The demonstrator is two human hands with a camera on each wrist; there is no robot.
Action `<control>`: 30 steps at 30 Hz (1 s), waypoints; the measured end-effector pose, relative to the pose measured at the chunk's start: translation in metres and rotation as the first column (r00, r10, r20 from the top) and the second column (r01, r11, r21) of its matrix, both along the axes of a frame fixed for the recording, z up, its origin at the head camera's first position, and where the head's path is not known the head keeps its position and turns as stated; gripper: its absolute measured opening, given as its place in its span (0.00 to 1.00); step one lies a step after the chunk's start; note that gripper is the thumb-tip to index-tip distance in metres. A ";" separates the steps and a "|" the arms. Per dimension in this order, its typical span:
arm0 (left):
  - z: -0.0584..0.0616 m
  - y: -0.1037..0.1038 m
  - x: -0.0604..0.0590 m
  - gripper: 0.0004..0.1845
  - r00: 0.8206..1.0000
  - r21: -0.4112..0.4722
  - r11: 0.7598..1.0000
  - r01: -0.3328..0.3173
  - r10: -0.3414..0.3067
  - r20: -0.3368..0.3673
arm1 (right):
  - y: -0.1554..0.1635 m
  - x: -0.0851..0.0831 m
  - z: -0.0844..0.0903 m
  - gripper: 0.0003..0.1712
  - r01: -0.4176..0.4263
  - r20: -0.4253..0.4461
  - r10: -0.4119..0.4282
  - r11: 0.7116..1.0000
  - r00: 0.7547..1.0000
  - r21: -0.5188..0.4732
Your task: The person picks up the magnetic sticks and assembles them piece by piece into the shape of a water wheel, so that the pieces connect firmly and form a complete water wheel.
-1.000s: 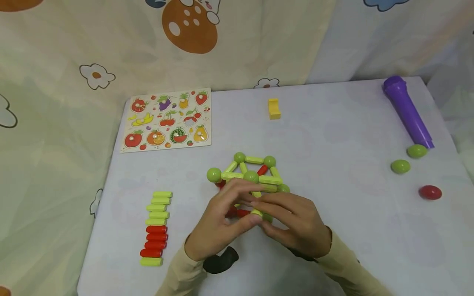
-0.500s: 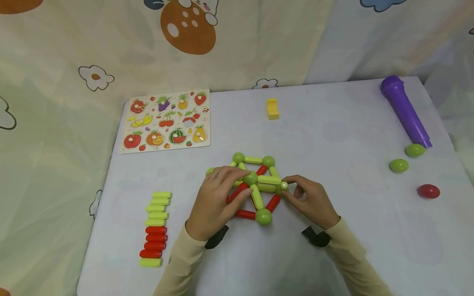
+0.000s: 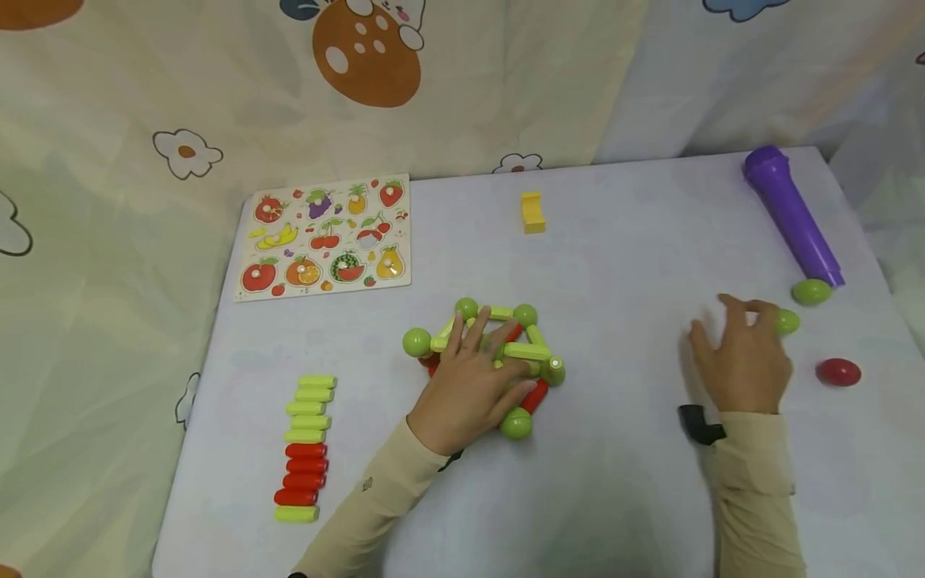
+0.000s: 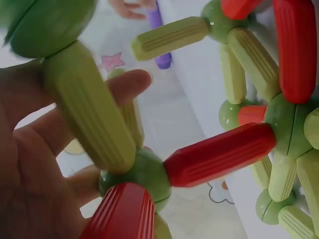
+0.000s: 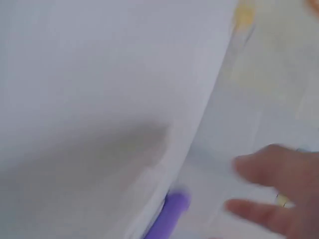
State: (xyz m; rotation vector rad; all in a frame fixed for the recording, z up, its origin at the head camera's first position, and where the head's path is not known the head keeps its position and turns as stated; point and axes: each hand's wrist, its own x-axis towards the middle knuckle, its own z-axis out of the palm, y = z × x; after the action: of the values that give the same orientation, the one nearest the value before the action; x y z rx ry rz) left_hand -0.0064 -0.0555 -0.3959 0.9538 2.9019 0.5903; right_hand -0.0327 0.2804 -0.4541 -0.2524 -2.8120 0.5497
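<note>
A built frame of green and red rods joined by green balls (image 3: 529, 351) stands mid-table. My left hand (image 3: 473, 389) lies flat over its near left side, fingers straight. In the left wrist view the palm (image 4: 25, 164) sits under a green rod (image 4: 87, 114), with a red rod (image 4: 219, 154) close by. My right hand (image 3: 744, 361) is out to the right with its fingers spread, holding nothing. A loose green ball (image 3: 789, 321) shows just past its fingertips; I cannot tell if they touch. The right wrist view is blurred, showing only fingers (image 5: 279, 169).
Another green ball (image 3: 811, 291) and a red ball (image 3: 838, 372) lie at the right, by a purple cylinder (image 3: 791, 213). A row of spare green and red rods (image 3: 305, 445) lies front left. A fruit puzzle board (image 3: 325, 237) and a yellow block (image 3: 533, 213) lie farther back.
My right hand left the frame and swung right to the loose green ball. My left hand shifted from the frame's left edge to lie flat on it.
</note>
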 end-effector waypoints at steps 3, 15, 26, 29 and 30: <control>-0.001 0.003 0.000 0.13 1.000 -0.040 0.999 0.009 -0.010 -0.012 | 0.036 -0.008 0.001 0.31 0.136 0.174 -0.146 0.989 0.974 0.066; -0.001 0.003 -0.004 0.09 0.997 0.013 0.998 0.055 -0.054 -0.062 | 0.000 -0.001 0.003 0.27 -0.376 -0.058 0.374 0.887 0.925 -0.269; -0.002 0.001 -0.005 0.10 0.997 0.051 0.997 0.050 -0.046 -0.062 | -0.124 0.027 -0.003 0.22 -0.673 -0.524 0.473 0.229 0.708 -0.703; -0.003 0.002 -0.006 0.10 0.997 0.066 0.996 0.052 -0.048 -0.063 | -0.128 0.029 -0.009 0.21 -0.648 -0.515 0.448 0.218 0.731 -0.730; -0.003 0.002 -0.006 0.09 0.997 0.070 0.996 0.052 -0.047 -0.062 | -0.128 0.029 -0.010 0.22 -0.639 -0.505 0.448 0.222 0.737 -0.736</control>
State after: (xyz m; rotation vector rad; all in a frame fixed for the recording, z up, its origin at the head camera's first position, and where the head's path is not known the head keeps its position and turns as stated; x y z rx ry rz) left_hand -0.0122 -0.0538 -0.3985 1.0674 2.9182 0.6782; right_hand -0.0040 0.1527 -0.4638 0.6612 -2.0103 2.0966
